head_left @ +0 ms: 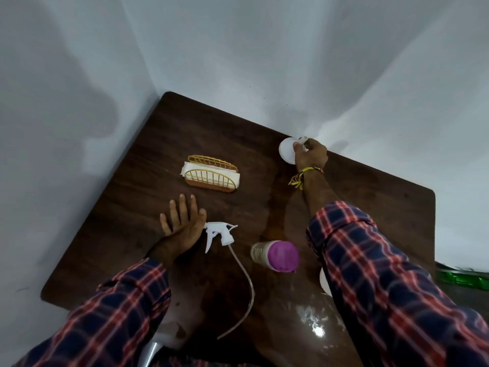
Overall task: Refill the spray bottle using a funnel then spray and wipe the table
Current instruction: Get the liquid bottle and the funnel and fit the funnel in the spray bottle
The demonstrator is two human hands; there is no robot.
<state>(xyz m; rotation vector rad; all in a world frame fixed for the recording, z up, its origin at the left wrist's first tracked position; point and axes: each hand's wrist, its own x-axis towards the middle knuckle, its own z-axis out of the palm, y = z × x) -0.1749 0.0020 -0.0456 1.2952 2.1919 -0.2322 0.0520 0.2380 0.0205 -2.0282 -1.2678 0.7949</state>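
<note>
A white funnel sits upside down near the table's far edge, its spout pointing up. My right hand grips that spout. A white spray head with a long clear tube lies loose on the dark wooden table. My left hand rests flat on the table just left of the spray head, fingers straight. A bottle with a purple cap stands near the middle. A small white shape peeks out from under my right sleeve; what it is I cannot tell.
A gold wire napkin holder with white napkins stands at the back left. White walls meet behind the table's far corner. A wet, shiny patch covers the near part of the table. Something green lies beyond the right edge.
</note>
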